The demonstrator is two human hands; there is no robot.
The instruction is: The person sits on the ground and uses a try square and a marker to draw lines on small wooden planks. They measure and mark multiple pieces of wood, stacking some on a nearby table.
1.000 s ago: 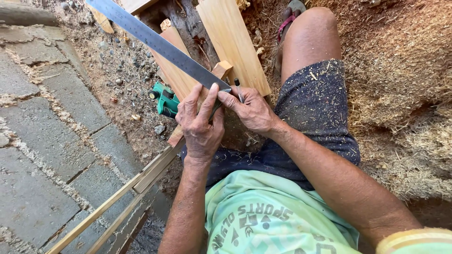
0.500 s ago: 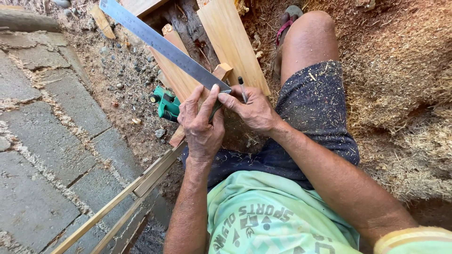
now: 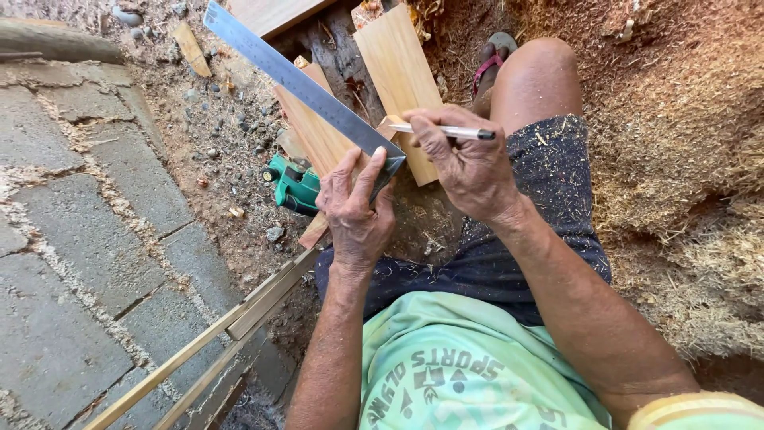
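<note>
My left hand point(image 3: 358, 209) presses down on the near end of a long metal ruler point(image 3: 298, 82) that lies slanted across a light wooden board point(image 3: 318, 131). My right hand point(image 3: 465, 163) holds a white pen point(image 3: 446, 131) level, just right of the ruler's near end, with its tip toward a small wooden piece point(image 3: 390, 127). A second, wider plank point(image 3: 398, 76) lies beside the first one, under my right hand. My bare knee point(image 3: 537, 76) sits to the right of the planks.
A green power tool point(image 3: 294, 185) lies on the dirt just left of my left hand. Long thin wooden strips point(image 3: 199, 350) run from my lap to the lower left. Grey paving stones point(image 3: 72, 239) fill the left side; sawdust point(image 3: 676, 119) heaps up on the right.
My right hand has lifted off the ruler's end and moved right, and the pen in it now shows in full. The left hand stays on the ruler.
</note>
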